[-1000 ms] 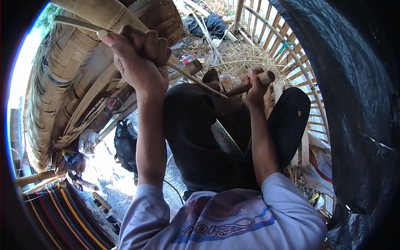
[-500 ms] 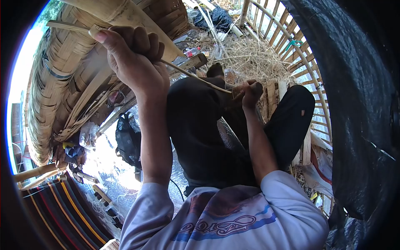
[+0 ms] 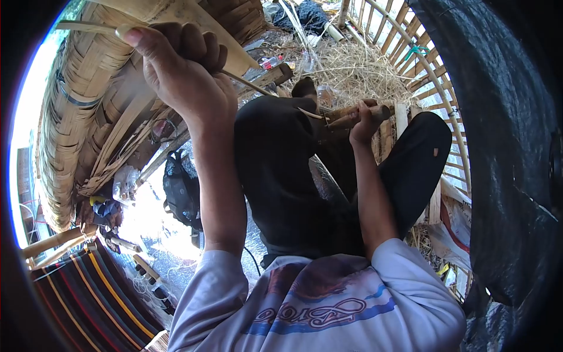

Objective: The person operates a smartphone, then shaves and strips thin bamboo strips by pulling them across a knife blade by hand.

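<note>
My left hand [image 3: 187, 70], raised at the upper left, is closed around a thin bamboo strip [image 3: 88, 26]. One end sticks out past the thumb, and the other slants down toward my knee. My right hand [image 3: 365, 122] grips the thick wooden handle [image 3: 381, 113] of what looks like a knife, between my knees. Its blade is hard to make out against the dark trousers. A short pale piece of strip [image 3: 309, 113] shows beside the handle's front end. I cannot tell whether it joins the strip in my left hand.
A large woven bamboo basket or roll [image 3: 88, 76] and a thick bamboo pole [image 3: 176, 23] stand at the left. Dry straw or shavings [image 3: 358, 76] lie ahead, beside a slatted bamboo fence [image 3: 437, 88]. A dark backpack [image 3: 180, 188] rests left of my leg. Black sheeting [image 3: 498, 146] hangs at the right.
My left hand has shifted slightly up and left with the strip. My right hand has moved a little up and right with the wooden handle, showing more of it.
</note>
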